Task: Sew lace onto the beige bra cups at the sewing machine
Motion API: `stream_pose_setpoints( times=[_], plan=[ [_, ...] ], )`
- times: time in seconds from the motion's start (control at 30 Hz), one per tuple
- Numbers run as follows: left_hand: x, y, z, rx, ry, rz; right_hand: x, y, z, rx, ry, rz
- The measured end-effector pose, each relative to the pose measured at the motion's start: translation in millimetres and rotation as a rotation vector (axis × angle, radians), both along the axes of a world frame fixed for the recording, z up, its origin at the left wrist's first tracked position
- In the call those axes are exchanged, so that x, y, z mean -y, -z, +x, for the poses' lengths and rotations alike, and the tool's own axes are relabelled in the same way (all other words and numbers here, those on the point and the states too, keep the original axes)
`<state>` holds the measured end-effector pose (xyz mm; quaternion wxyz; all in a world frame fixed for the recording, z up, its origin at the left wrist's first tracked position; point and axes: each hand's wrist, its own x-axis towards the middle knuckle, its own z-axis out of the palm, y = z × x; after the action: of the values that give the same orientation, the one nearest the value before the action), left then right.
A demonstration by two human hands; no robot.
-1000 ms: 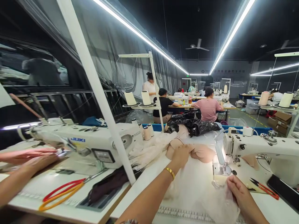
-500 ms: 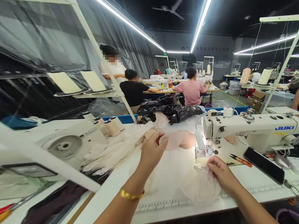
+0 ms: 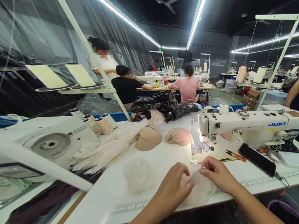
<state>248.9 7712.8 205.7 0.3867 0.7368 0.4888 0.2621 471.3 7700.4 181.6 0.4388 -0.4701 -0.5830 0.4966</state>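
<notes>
My right hand (image 3: 216, 172) pinches the upper edge of a sheer whitish fabric piece (image 3: 203, 189) just in front of the sewing machine (image 3: 238, 124). Close beside it, my left hand (image 3: 175, 183) has its fingers curled around a thin pale fabric piece (image 3: 184, 179), partly hidden by the fingers. The two fabrics overlap, and I cannot make out where one ends. Left of my hands, a stack of sheer white pieces (image 3: 138, 176) lies on the table. Two piles of beige rounded pieces, one left (image 3: 148, 139) and one right (image 3: 178, 137), lie behind it.
Red-handled thread snips (image 3: 235, 155) and a black phone (image 3: 257, 159) lie right of my hands. Heaped pale fabric (image 3: 109, 147), thread cones (image 3: 102, 124) and a black plastic bag (image 3: 168, 107) are farther back. A measuring strip (image 3: 130, 206) runs along the front edge. Co-workers sit beyond.
My left hand has come from the beige piles, right and toward me, bringing a thin fabric piece beside my right hand. My right hand keeps its pinch; the view has shifted slightly.
</notes>
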Motion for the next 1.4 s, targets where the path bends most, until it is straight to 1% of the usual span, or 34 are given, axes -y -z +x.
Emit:
stream_pose_setpoints(
  times=[0.03,0.07,0.1,0.17,0.23,0.27,0.3,0.33,0.37,0.4,0.43,0.47,0.53,0.57,0.6,0.63,0.67,0.7,0.73,0.8,0.83,0.87,0.93,1.0,1.1,1.17,1.23,1.3,1.4],
  plan=[
    [1,-7.5,2,0.031,0.067,0.050,5,-5.5,0,0.064,-0.031,0.036],
    [1,-14.3,4,0.084,0.142,0.059,10,-11.2,-1,0.121,-0.068,0.073],
    [0,-19.6,6,0.142,0.230,0.024,15,-16.7,0,0.160,-0.103,0.104],
    [-2,-23.7,8,0.226,0.417,-0.138,24,-25.6,2,0.174,-0.133,0.134],
    [-5,-19.2,7,0.242,0.561,-0.343,30,-30.2,7,0.162,-0.109,0.139],
    [-6,-14.8,6,0.226,0.588,-0.439,31,-30.9,9,0.163,-0.081,0.138],
    [-8,-10.2,3,0.196,0.586,-0.507,32,-30.6,12,0.174,-0.040,0.137],
    [-10,-6.0,0,0.151,0.561,-0.519,31,-29.7,13,0.194,0.012,0.144],
    [-13,-3.0,-4,0.091,0.515,-0.460,30,-28.5,14,0.223,0.069,0.166],
    [-17,-1.7,-9,0.017,0.446,-0.329,28,-27.1,13,0.256,0.128,0.207],
    [-22,-2.1,-14,-0.069,0.361,-0.134,26,-25.6,11,0.290,0.181,0.272],
    [-28,-4.2,-20,-0.150,0.268,0.114,22,-23.9,7,0.322,0.220,0.359],
    [-43,-11.7,-33,-0.275,0.104,0.681,12,-19.3,-2,0.372,0.244,0.575],
    [-50,-15.6,-39,-0.323,0.060,0.941,5,-15.9,-6,0.427,0.229,0.700],
    [-55,-18.8,-44,-0.380,0.045,1.150,-3,-11.5,-9,0.512,0.201,0.827],
    [-59,-20.5,-49,-0.454,0.057,1.277,-11,-6.3,-11,0.616,0.162,0.940],
    [-61,-20.4,-51,-0.535,0.099,1.306,-20,-0.5,-11,0.727,0.114,1.034],
    [-61,-18.2,-52,-0.603,0.160,1.251,-28,5.5,-9,0.826,0.061,1.105],
    [-60,-14.4,-51,-0.640,0.230,1.144,-36,11.2,-5,0.900,0.006,1.150],
    [-56,-3.8,-42,-0.620,0.376,0.928,-49,20.2,5,0.967,-0.093,1.179],
    [-54,1.4,-36,-0.591,0.430,0.869,-53,23.1,11,0.995,-0.138,1.183],
    [-54,5.5,-27,-0.568,0.462,0.846,-56,24.9,17,1.020,-0.173,1.178],
    [-59,10.1,-9,-0.565,0.487,0.852,-61,26.1,28,1.057,-0.215,1.141],
    [-69,11.6,9,-0.594,0.520,0.845,-63,25.8,36,1.068,-0.229,1.088],
    [-85,17.1,28,-0.634,0.554,0.862,-66,24.4,45,1.039,-0.238,1.019],
    [-90,26.2,33,-0.612,0.520,0.934,-65,22.7,50,1.004,-0.250,0.996],
    [-92,37.4,33,-0.540,0.488,1.003,-63,19.9,54,0.963,-0.260,0.984],
    [-90,47.0,31,-0.464,0.479,1.022,-60,16.6,56,0.918,-0.265,0.983],
    [-88,52.9,29,-0.406,0.466,1.027,-56,12.7,58,0.887,-0.261,0.970]
  ],
)
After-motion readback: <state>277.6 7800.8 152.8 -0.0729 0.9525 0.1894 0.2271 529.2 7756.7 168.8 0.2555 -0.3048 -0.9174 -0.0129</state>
